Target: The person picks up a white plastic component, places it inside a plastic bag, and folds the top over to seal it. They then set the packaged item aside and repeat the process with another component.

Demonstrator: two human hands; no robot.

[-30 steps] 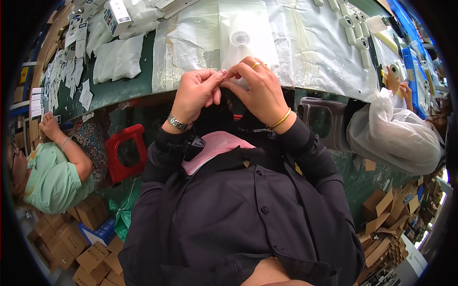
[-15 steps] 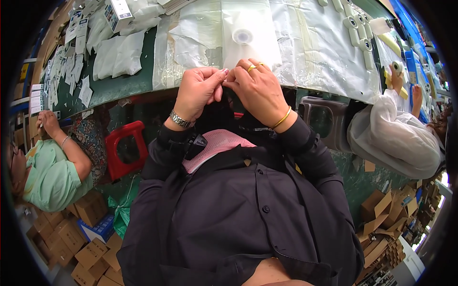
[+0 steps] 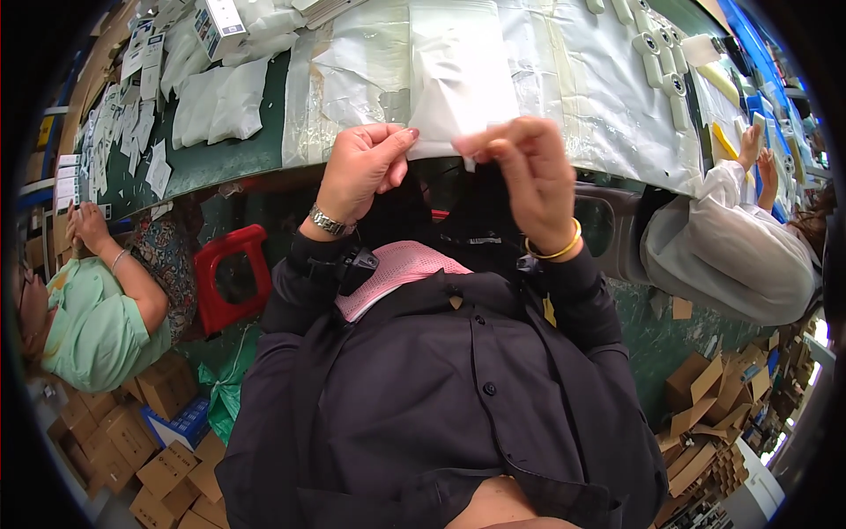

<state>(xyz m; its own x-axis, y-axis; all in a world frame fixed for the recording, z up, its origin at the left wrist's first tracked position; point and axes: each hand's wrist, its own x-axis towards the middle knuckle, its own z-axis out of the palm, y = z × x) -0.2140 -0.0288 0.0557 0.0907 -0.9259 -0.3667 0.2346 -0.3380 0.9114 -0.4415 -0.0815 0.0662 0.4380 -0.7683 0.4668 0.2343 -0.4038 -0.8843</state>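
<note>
A milky plastic bag (image 3: pixel 458 75) lies on the table in front of me, its near edge at the table's rim. The thumb and forefinger of my left hand (image 3: pixel 363 172) are pinched together at the bag's near left corner. My right hand (image 3: pixel 536 181) is lifted at the bag's near right side, its fingers smeared by motion. Under its fingertips shows a small white scrap (image 3: pixel 470 164); whether the fingers grip it is unclear. The round thing seen in the bag earlier is hidden under the cloudy film.
Several white handheld devices (image 3: pixel 672 84) stand at the far right. Flat white pouches (image 3: pixel 220 101), a small box (image 3: pixel 218 28) and paper slips (image 3: pixel 132 132) lie at the left. Co-workers sit on both sides, and a red stool (image 3: pixel 233 278) is at my left.
My right hand has moved right, away from my left hand, which stays at the bag's corner. The bag's film has shifted, and the round shape inside no longer shows.
</note>
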